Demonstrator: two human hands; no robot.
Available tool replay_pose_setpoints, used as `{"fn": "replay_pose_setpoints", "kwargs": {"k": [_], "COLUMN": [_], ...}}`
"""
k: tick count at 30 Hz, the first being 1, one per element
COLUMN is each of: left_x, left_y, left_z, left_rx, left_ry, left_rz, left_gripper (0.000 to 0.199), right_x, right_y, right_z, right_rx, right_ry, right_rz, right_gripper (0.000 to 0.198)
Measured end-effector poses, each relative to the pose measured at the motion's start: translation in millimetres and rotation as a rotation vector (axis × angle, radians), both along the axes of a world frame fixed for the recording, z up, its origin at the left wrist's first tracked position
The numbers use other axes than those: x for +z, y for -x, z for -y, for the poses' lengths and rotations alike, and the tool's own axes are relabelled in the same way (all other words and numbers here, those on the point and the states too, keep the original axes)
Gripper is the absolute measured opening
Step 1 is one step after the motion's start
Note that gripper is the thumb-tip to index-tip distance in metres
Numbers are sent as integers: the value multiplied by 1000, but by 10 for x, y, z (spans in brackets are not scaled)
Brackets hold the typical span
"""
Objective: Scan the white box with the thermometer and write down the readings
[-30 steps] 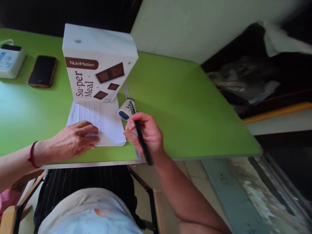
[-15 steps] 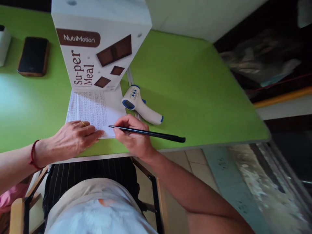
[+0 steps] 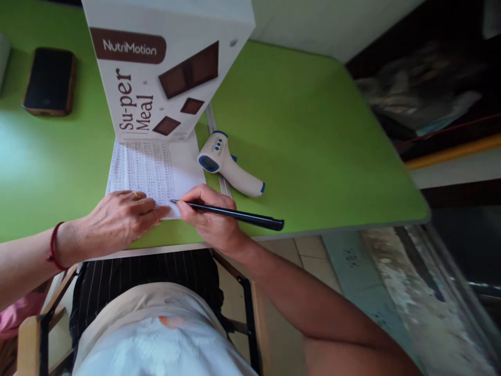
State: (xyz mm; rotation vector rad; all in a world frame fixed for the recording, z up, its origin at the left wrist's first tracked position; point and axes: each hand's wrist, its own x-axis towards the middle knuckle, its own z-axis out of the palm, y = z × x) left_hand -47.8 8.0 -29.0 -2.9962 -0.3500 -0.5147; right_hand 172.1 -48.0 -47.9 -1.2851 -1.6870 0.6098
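A black pen (image 3: 242,216) slants from my right hand (image 3: 211,216), held in a writing grip between thumb and fingers. Its tip meets, or hovers just over, the sheet of paper (image 3: 183,159), which bears dense columns of small handwriting on its left part. My left hand (image 3: 123,216) lies palm down across the sheet's lower left edge, fingers loosely bent and a ring on one of them. Just beyond my right hand rests a white and blue infrared thermometer (image 3: 230,166). A white NutriMotion box (image 3: 156,89) stands upright on the far end of the paper.
A dark phone (image 3: 50,81) lies at the left of the green table (image 3: 313,141). Part of a white object (image 3: 3,57) shows at the far left edge. A pale strip (image 3: 210,119) runs beneath the thermometer. A wall (image 3: 297,26) borders the table's back.
The pen tip has shifted slightly left, and the pen's rear end has swung a little left with it. My left hand stays on the paper. The view has moved slightly.
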Motion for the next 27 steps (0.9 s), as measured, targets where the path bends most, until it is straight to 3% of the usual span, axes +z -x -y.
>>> {"fn": "replay_pose_setpoints", "kwargs": {"k": [27], "left_x": [12], "left_y": [-3], "left_z": [-15], "left_rx": [-8], "left_ry": [32], "left_rz": [-11], "left_gripper": [24], "right_x": [20], "right_y": [-15], "right_z": [13], "right_rx": [1], "right_ry": [40], "right_rz": [10], "right_gripper": [17]}}
